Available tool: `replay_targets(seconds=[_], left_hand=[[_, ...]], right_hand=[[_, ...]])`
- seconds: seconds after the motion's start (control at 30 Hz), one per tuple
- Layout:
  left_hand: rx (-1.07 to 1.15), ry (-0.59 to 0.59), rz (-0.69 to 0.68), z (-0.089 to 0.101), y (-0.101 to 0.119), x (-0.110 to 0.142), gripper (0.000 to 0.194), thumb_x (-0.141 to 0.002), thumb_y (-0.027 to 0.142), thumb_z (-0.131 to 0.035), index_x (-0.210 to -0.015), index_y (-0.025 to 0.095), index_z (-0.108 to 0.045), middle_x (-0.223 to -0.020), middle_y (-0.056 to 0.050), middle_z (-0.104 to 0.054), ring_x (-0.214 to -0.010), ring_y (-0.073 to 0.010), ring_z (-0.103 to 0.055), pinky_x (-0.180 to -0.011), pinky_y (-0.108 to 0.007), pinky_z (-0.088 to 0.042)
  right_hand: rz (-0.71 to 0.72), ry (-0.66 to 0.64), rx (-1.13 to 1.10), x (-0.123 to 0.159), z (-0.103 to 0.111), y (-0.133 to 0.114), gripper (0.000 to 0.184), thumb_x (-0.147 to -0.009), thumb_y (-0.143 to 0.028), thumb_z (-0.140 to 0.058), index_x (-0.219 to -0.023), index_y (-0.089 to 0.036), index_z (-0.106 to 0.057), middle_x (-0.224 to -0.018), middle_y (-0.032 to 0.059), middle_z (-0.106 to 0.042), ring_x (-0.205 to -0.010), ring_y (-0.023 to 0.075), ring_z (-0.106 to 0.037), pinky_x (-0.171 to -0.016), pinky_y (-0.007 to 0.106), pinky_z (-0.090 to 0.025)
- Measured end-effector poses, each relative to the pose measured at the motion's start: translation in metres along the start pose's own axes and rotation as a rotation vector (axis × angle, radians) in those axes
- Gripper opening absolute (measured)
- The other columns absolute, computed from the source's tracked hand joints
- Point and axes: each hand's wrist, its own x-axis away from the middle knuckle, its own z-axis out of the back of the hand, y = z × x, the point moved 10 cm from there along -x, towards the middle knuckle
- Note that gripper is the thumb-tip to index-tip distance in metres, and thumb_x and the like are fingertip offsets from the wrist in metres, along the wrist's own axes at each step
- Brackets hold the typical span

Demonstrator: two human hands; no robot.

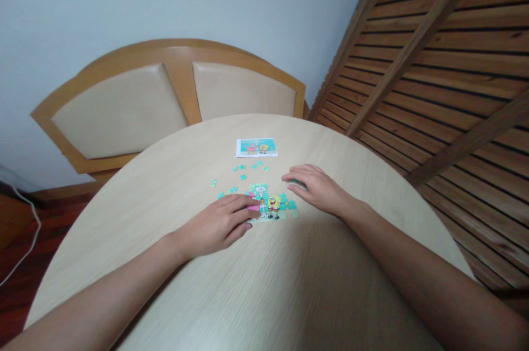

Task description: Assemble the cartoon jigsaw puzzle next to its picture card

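Note:
A partly joined jigsaw puzzle (273, 206) lies on the round table, showing a yellow square cartoon figure and a pale teal one on a teal ground. My left hand (219, 222) rests over its left side, fingers stretched out and thumb apart, hiding part of a pink figure. Just right and above the puzzle is my right hand (316, 187), its fingers slightly bent and apart from the thumb. A bit of teal, seemingly puzzle pieces (296, 182), shows in the gap between them; it does not look gripped. Loose teal puzzle pieces (243, 177) are scattered beyond the joined part.
Behind the loose pieces lies a reference picture (258, 147) with the same cartoon figures. The pale wooden table (173, 296) has a curved edge. A padded bench back (124, 108) stands against the wall, and a slatted wooden screen (438, 64) rises at right.

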Motion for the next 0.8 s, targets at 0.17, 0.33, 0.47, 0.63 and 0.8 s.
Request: replay_targets(seconds=[0.17, 0.33, 0.47, 0.63, 0.8], left_hand=[[0.001, -0.003, -0.007, 0.001, 0.0, 0.0, 0.03, -0.106, 0.025, -0.047, -0.132, 0.018, -0.058, -0.138, -0.014, -0.06, -0.134, -0.0277, -0.053, -0.111, -0.049, -0.048], [0.008, -0.007, 0.001, 0.0, -0.001, 0.001, 0.03, -0.105, 0.025, -0.047, -0.134, 0.02, -0.057, -0.14, -0.012, -0.059, -0.134, -0.0268, -0.053, -0.111, -0.049, -0.048], [0.004, -0.011, 0.005, 0.0, -0.001, 0.001, 0.03, -0.105, 0.026, -0.047, -0.133, 0.02, -0.057, -0.139, -0.012, -0.06, -0.134, -0.0269, -0.054, -0.111, -0.049, -0.048], [0.003, -0.009, 0.008, 0.001, -0.001, 0.001, 0.03, -0.106, 0.026, -0.047, -0.134, 0.02, -0.057, -0.14, -0.012, -0.06, -0.134, -0.027, -0.054, -0.111, -0.049, -0.048], [0.025, -0.001, 0.003, 0.002, -0.001, 0.001, 0.03, -0.105, 0.025, -0.047, -0.134, 0.021, -0.057, -0.14, -0.012, -0.059, -0.133, -0.0269, -0.054, -0.111, -0.05, -0.048]], right_hand=[[0.011, 0.027, -0.05, 0.005, 0.009, 0.006, 0.02, -0.095, -0.02, -0.06, -0.111, -0.025, -0.071, -0.103, 0.0039, -0.077, -0.11, 0.0248, -0.067, -0.098, 0.043, -0.047], [0.024, 0.007, -0.103, 0.009, 0.014, -0.001, 0.035, -0.085, -0.009, -0.059, -0.114, -0.023, -0.069, -0.095, 0.0027, -0.076, -0.104, 0.0236, -0.067, -0.097, 0.042, -0.048], [-0.017, -0.028, -0.019, 0.009, 0.013, -0.001, 0.024, -0.089, -0.025, -0.066, -0.111, -0.02, -0.073, -0.104, 0.0084, -0.072, -0.104, 0.0275, -0.064, -0.094, 0.046, -0.049], [0.022, -0.073, 0.008, 0.011, 0.01, 0.001, 0.019, -0.092, -0.024, -0.063, -0.103, -0.026, -0.079, -0.107, 0.0087, -0.069, -0.105, 0.0267, -0.062, -0.093, 0.045, -0.049], [0.05, -0.083, -0.089, 0.013, 0.015, 0.002, 0.024, -0.091, -0.017, -0.06, -0.093, -0.028, -0.08, -0.106, 0.0069, -0.069, -0.104, 0.0243, -0.062, -0.095, 0.042, -0.049]])
